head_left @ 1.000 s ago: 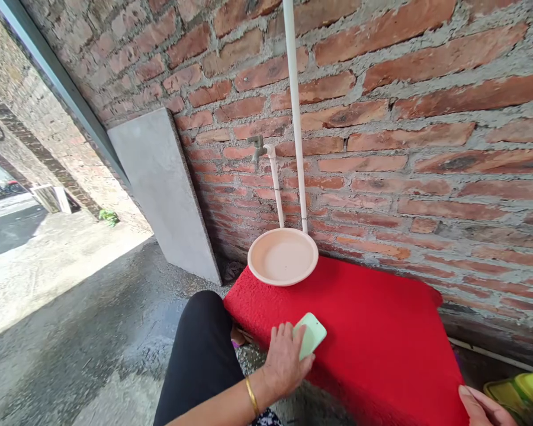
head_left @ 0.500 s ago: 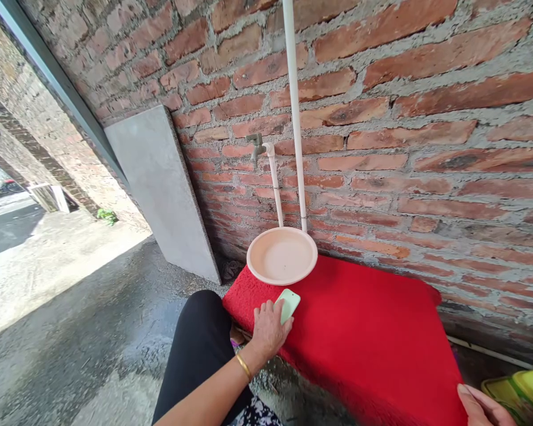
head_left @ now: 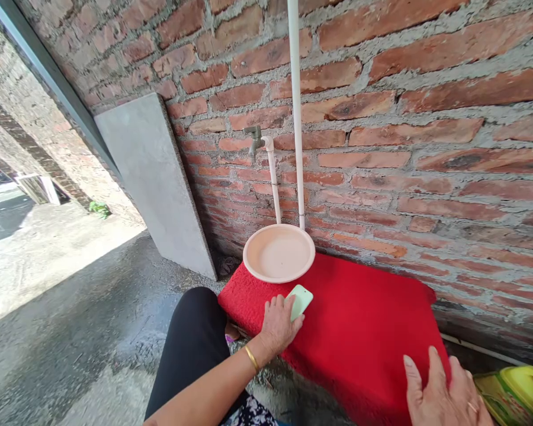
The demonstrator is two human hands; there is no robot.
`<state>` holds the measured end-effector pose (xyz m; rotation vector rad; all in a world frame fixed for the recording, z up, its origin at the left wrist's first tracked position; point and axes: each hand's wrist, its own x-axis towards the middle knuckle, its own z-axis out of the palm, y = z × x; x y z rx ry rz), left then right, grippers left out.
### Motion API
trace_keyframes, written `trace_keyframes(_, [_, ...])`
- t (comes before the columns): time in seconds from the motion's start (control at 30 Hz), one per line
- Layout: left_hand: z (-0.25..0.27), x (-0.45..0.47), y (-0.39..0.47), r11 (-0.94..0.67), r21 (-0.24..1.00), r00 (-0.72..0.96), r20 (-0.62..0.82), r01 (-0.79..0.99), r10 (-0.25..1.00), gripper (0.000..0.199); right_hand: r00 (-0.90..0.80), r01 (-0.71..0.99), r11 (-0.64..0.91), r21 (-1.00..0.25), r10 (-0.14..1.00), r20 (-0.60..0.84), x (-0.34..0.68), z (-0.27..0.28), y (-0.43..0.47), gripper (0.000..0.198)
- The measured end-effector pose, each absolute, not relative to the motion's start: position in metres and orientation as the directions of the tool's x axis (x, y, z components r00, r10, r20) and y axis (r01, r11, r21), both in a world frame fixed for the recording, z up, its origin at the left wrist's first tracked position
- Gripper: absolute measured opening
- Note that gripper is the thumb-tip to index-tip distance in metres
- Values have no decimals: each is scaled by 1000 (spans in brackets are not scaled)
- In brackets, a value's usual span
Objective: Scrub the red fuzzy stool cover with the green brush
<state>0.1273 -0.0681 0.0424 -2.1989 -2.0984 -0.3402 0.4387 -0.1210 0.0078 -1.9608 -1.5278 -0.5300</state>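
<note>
My left hand (head_left: 281, 325) is closed around a pale green brush (head_left: 301, 302). Its smooth back faces up, with a small hole near the far end; no bristles show. The brush rests on a red, fuzzy-edged cloth (head_left: 359, 331) spread over a low support. At the cloth's right end is my right hand (head_left: 444, 390), its fingers spread and nothing in them. Just beyond the brush, a pale pink basin (head_left: 279, 260) stands on the cloth's far left corner, with no water discernible in it.
A tap (head_left: 255, 142) on a white pipe sticks out above the basin, beside a taller white pipe (head_left: 295, 106) along the brick wall (head_left: 373, 160). A grey slab (head_left: 155, 183) leans at left. By my right hand stands a yellow-green bottle (head_left: 519, 390). The concrete floor (head_left: 106, 331) looks wet.
My right hand has let go of the cloth's right edge and moved left over it with fingers spread. The left hand has slid slightly right with the brush.
</note>
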Motion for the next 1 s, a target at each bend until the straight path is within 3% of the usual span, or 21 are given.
trace_keyframes(0.13, [32,123,-60,-45,15,38,304,999,952,50,137,985,-47,-169,811,569,396,16,-113,65])
trace_keyframes(0.23, [28,136,-65,-102,-4,98,312,995,945,52,44,995,4,-95,869,494,394,2,-107,76])
trace_keyframes(0.33, [36,146,-65,-156,28,138,332,987,933,52,24,999,-10,-34,895,445,400,-6,-105,84])
trace_keyframes(0.47, [44,145,-53,-141,39,116,372,989,921,54,24,999,-32,12,905,424,402,-5,-104,82])
trace_keyframes(0.67, [31,158,-53,-102,22,92,274,995,957,55,15,1000,-22,10,894,447,400,-4,-105,77])
trace_keyframes(0.9, [35,207,-82,-445,156,429,124,882,895,67,29,1000,-21,-22,904,427,406,-14,-103,73])
trace_keyframes(1.0, [39,206,-78,-414,176,399,115,893,910,66,14,1000,-1,-31,899,437,409,-16,-103,76])
